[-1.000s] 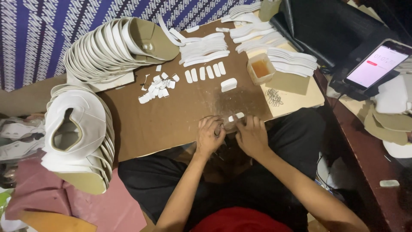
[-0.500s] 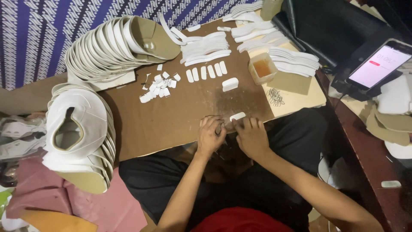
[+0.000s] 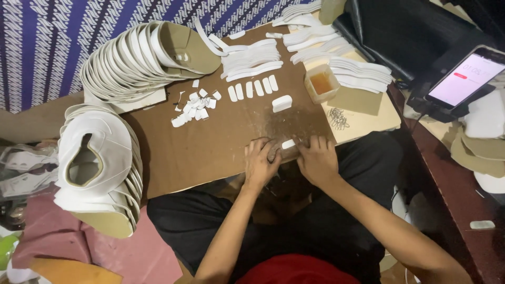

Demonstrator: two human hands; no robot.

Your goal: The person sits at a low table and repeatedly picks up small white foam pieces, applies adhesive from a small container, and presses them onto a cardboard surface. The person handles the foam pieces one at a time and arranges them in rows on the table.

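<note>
both hands at the near edge of the brown cardboard worktop (image 3: 210,152), resting on the person's lap. left hand (image 3: 261,163) curled, fingers bent down onto the board, pressing something small beneath; cannot tell exactly what it grips. right hand (image 3: 317,160) flatter, fingers spread forward on the board edge, seemingly steadying it. small white tab (image 3: 288,143) lies between the two hands, just beside the fingertips, touching or nearly touching them; close work at the near edge keeps it within easy reach.

further up the board: a row of white oblong pieces (image 3: 252,88) laid side by side, looks like sorted stock. loose heap of small white scraps (image 3: 193,107) to the left of them. one thicker white block (image 3: 282,103) sits alone, mid board. small square cup of amber liquid (image 3: 321,84), probably glue, parked at the right so it is near the right hand. bundle of metal clips (image 3: 337,118) just below it.

long curved white strips (image 3: 251,59) stacked at the far edge. fanned stack of white shoe-upper parts (image 3: 131,60) far left, another pile of white shaped pieces (image 3: 97,168) at the left of the board, near the knee. phone (image 3: 465,76) propped at right, screen lit. blue patterned cloth (image 3: 47,42) behind.
</note>
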